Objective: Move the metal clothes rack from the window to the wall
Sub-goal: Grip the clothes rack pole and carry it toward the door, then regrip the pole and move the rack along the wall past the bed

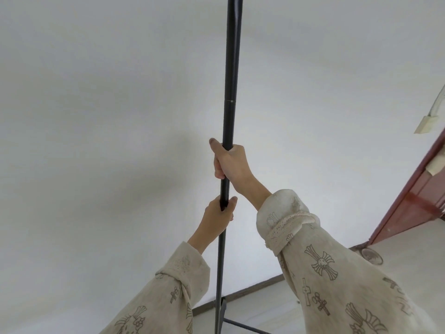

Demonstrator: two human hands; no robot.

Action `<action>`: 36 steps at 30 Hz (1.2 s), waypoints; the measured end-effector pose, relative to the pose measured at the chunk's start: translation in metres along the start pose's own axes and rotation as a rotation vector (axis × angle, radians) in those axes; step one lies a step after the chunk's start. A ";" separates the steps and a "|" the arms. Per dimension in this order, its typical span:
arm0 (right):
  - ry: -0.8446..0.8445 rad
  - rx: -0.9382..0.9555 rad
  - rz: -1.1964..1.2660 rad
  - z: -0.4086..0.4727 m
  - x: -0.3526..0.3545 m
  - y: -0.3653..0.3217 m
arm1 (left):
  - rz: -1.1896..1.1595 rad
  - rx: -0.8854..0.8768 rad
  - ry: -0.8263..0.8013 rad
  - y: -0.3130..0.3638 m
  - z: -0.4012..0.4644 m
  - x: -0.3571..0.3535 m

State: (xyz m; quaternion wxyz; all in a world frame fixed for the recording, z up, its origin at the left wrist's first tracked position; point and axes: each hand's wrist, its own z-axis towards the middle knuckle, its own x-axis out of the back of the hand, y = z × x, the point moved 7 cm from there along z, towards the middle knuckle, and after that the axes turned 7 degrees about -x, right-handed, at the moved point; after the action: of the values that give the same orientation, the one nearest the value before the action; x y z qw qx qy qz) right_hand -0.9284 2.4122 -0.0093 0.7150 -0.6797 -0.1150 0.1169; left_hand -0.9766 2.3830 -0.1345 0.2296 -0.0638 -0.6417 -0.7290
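Two hands grip one dark pole, and little else crowds them. Beyond both hands spreads a plain white wall [96, 116], bare and close behind the pole. Far off to the right of the right hand [230, 165] runs a reddish-brown wooden door frame [409, 201], with a pale strip of tape [427, 124] stuck on the wall above it. Below that hand's sleeve, near the foot of the frame, a small round object [372, 256] lies on the floor; what it is cannot be told. A brown baseboard [240, 294] runs along the wall's foot, below the left hand [220, 215]. Nothing stands between the hands and the wall.

The metal clothes rack [230, 68] shows as a slim black upright pole, with a thin joint ring above the right hand. It rises past the top of the view and drops between the two patterned cream sleeves to dark base legs [237, 324] on the pale floor [260, 309], just beside the baseboard. The right hand is clenched round the pole, thumb up along it; the left hand is wrapped round it just beneath, apart from the right.
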 end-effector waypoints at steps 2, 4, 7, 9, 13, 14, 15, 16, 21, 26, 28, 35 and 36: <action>0.037 -0.007 -0.014 -0.006 0.002 0.000 | 0.035 -0.031 -0.032 0.002 -0.011 0.000; 0.074 0.000 -0.039 -0.016 0.005 -0.001 | 0.045 -0.054 -0.059 0.006 -0.023 0.001; 0.069 -0.001 -0.086 -0.034 0.013 0.009 | 0.094 -0.048 -0.081 0.012 -0.039 0.000; 0.052 -0.026 -0.101 -0.050 0.024 0.027 | 0.107 -0.033 -0.068 0.014 -0.052 -0.001; 0.057 -0.107 -0.088 -0.085 0.058 0.062 | 0.075 0.062 -0.060 0.005 -0.078 -0.007; 0.078 -0.145 -0.110 -0.101 0.075 0.071 | 0.084 0.104 -0.080 0.003 -0.087 -0.017; 0.072 -0.186 -0.131 -0.108 0.084 0.080 | 0.084 0.138 -0.088 -0.003 -0.090 -0.020; 0.069 -0.233 -0.148 -0.117 0.095 0.089 | 0.079 0.158 -0.111 -0.007 -0.094 -0.027; 0.224 -0.389 -0.170 -0.201 0.210 0.123 | 0.002 0.122 -0.359 0.034 -0.130 -0.121; 0.417 -0.466 -0.190 -0.317 0.343 0.129 | -0.030 0.036 -0.540 0.093 -0.186 -0.242; 0.475 -0.489 -0.241 -0.365 0.396 0.127 | -0.050 0.031 -0.598 0.112 -0.215 -0.292; 0.770 -0.502 -0.296 -0.536 0.578 0.097 | -0.150 -0.037 -0.814 0.204 -0.314 -0.471; 0.806 -0.500 -0.288 -0.555 0.600 0.094 | -0.150 -0.059 -0.840 0.219 -0.325 -0.494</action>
State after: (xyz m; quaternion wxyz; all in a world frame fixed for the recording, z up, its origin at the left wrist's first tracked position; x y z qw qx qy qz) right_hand -0.1826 2.0859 -0.1280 0.5265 -0.7987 0.0536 -0.2864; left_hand -0.3819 2.1789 -0.1827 -0.1072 -0.3149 -0.6612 -0.6725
